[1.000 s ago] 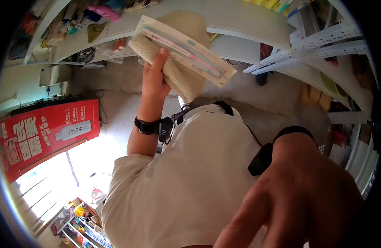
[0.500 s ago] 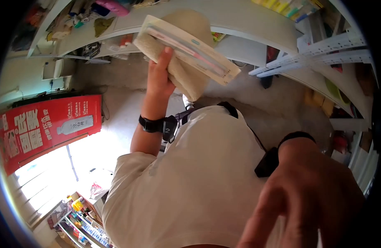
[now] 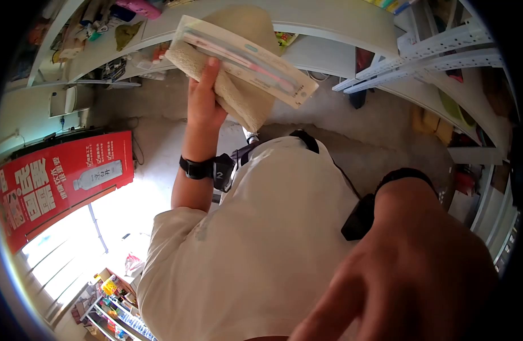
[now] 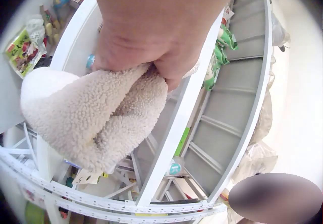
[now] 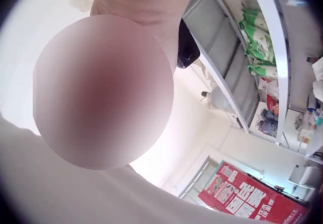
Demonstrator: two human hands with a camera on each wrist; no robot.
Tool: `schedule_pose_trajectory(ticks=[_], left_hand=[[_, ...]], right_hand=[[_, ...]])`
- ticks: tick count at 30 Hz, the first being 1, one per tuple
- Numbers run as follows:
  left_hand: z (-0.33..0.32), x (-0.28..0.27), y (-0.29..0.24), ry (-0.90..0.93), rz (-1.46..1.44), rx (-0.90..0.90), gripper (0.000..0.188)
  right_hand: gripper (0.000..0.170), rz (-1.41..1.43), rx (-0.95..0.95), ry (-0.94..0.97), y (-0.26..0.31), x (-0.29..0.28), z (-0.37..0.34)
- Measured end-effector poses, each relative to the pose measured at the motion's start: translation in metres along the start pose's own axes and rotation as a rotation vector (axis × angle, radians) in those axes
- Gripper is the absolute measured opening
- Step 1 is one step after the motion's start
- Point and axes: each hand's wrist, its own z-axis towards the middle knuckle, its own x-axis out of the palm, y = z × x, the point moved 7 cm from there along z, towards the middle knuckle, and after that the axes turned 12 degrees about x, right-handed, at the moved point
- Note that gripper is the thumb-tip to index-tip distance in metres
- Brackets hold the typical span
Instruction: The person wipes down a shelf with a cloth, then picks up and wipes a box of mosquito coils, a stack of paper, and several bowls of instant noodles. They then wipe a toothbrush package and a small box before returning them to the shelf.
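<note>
My left hand (image 3: 204, 102) is raised at the upper middle of the head view, the thumb laid along the front of what it grips. It holds a folded beige fleecy towel (image 4: 75, 118) together with a long, flat blister pack (image 3: 298, 94), which looks like a toothbrush pack with a slim pink and grey stick inside. In the left wrist view the towel's fluffy folds hang below the fingers. Close to the head camera, my right hand (image 3: 409, 273) reaches toward the lower edge with extended fingers, their tips out of frame. A blurred patch covers much of the right wrist view.
White shelves (image 3: 341, 34) with mixed goods run across the top, and a perforated metal upright (image 3: 420, 62) stands at the right. A red banner (image 3: 63, 182) hangs at the left above a bright window. Green packets (image 5: 257, 42) line a shelf.
The head view has swayed slightly, so the towel and pack sit a little farther left and higher. My left hand keeps its grip; the right hand's fingers have shifted slightly left near the camera.
</note>
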Motion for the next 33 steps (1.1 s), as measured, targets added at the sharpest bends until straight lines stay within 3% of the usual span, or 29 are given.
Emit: schedule_pose_trajectory(ticks=[16,21,25,30,33], left_hand=[[-0.009,0.014,0.004,0.038,-0.064,-0.008,0.047],[-0.014,0.013,0.005,-0.035,-0.044,-0.024,0.043],[-0.014,0.016,0.004,-0.073,-0.108,0.01,0.04],[-0.017,0.027,-0.009,-0.055,-0.132,0.056,0.044],[-0.022,0.034,-0.012,-0.06,-0.16,0.058,0.045]], right_hand=[[0.012,-0.012,0.0,0.003,0.018,0.005,-0.001],[0.011,-0.075,0.035,-0.071,0.024,-0.003,-0.004],[0.01,-0.39,0.112,-0.464,0.008,-0.044,-0.017],[0.036,-1.292,0.028,-1.123,-0.01,-0.11,-0.067],[0.044,-1.025,0.129,-1.28,-0.043,-0.135,-0.086]])
